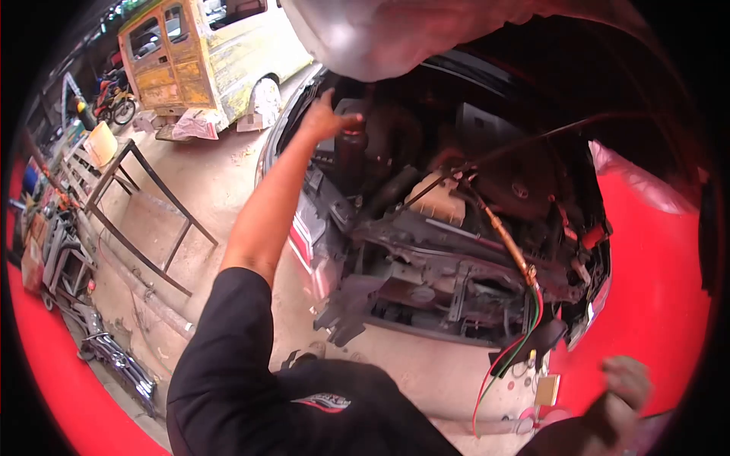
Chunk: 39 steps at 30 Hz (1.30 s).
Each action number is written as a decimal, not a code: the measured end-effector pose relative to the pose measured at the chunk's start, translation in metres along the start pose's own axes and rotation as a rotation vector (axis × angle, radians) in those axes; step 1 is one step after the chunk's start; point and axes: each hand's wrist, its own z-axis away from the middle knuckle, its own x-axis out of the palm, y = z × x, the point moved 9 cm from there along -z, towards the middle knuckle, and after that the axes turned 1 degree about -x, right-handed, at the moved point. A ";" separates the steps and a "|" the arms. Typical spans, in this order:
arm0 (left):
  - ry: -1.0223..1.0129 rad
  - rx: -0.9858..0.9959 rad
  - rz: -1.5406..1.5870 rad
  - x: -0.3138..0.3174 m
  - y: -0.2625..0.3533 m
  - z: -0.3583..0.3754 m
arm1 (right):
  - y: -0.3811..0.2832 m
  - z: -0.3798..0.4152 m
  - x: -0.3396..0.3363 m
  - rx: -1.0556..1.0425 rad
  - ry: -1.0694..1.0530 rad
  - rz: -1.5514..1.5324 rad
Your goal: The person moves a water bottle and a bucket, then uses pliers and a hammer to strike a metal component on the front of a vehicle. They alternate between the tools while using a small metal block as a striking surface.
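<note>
My left hand point(325, 120) reaches over the left side of an open car engine bay point(426, 251), fingers spread. Right beside its outstretched finger stands a dark cylinder with a reddish top point(350, 144), overlapping the hand in this view. Low at the right, my right hand point(627, 386) is raised near my body and smeared by motion. A gas torch point(502, 237) with a copper-coloured handle lies across the front of the bay. Its red and green hoses point(511, 348) hang down to the floor. Behind the torch sits a beige plastic container point(437, 196).
The raised hood point(395, 34) hangs overhead, with a thin prop rod point(563, 131) under it. A loosened bumper part point(308, 247) borders the bay's left. Further left are a black metal frame point(163, 220) and scrap parts point(114, 353). A yellow-white van point(220, 64) stands behind.
</note>
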 end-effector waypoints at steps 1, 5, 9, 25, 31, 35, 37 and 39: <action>0.034 -0.023 -0.026 0.017 -0.013 -0.009 | 0.012 -0.010 0.031 0.011 -0.003 0.008; -0.052 -0.191 -0.156 0.037 -0.008 -0.014 | 0.130 0.051 0.103 0.386 -0.068 -0.236; -0.013 -0.234 -0.181 0.048 -0.011 -0.009 | 0.184 0.114 0.186 0.505 -0.315 -0.423; 0.431 0.038 0.396 -0.040 0.063 0.088 | 0.157 -0.025 0.287 0.298 -0.233 -0.932; 0.305 0.333 0.137 -0.138 0.113 0.205 | 0.080 -0.170 0.282 0.038 0.267 -0.737; 0.149 0.202 0.073 -0.167 0.045 0.267 | 0.007 -0.186 0.372 0.058 -0.079 -0.735; 0.036 0.075 0.172 -0.182 -0.010 0.287 | -0.017 -0.185 0.427 0.045 -0.266 -0.727; -0.148 -0.030 0.362 -0.202 -0.058 0.310 | -0.054 -0.188 0.478 0.046 -0.517 -0.818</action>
